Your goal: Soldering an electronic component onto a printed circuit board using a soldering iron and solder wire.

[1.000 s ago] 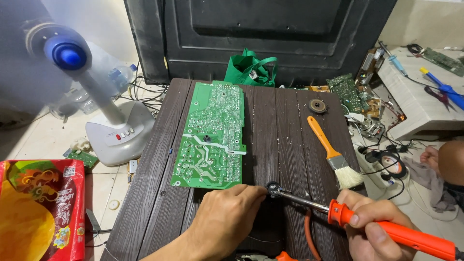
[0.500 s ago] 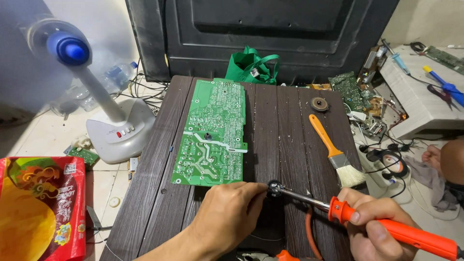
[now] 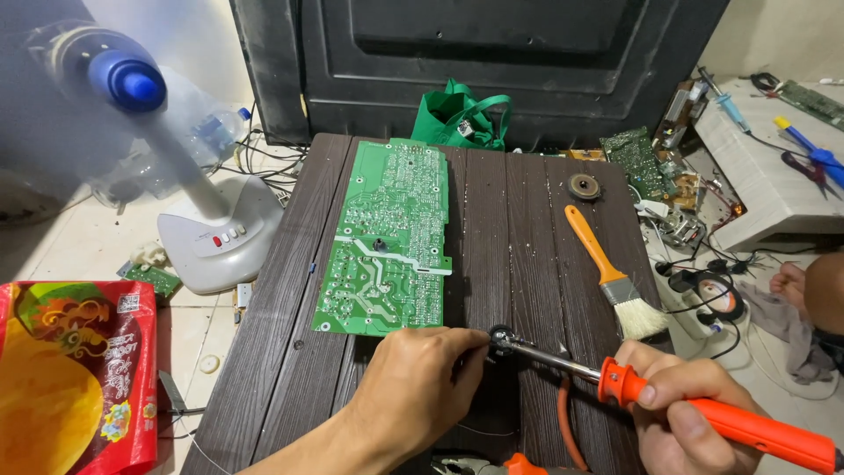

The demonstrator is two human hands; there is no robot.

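While pinching a small dark round part at mid-bench, left hand closed on it, steadying it for the tip. Right hand wrapped round one orange-handled soldering iron, angled in. Alongside: one green circuit board, one orange-handled brush, dark slatted wooden bench.
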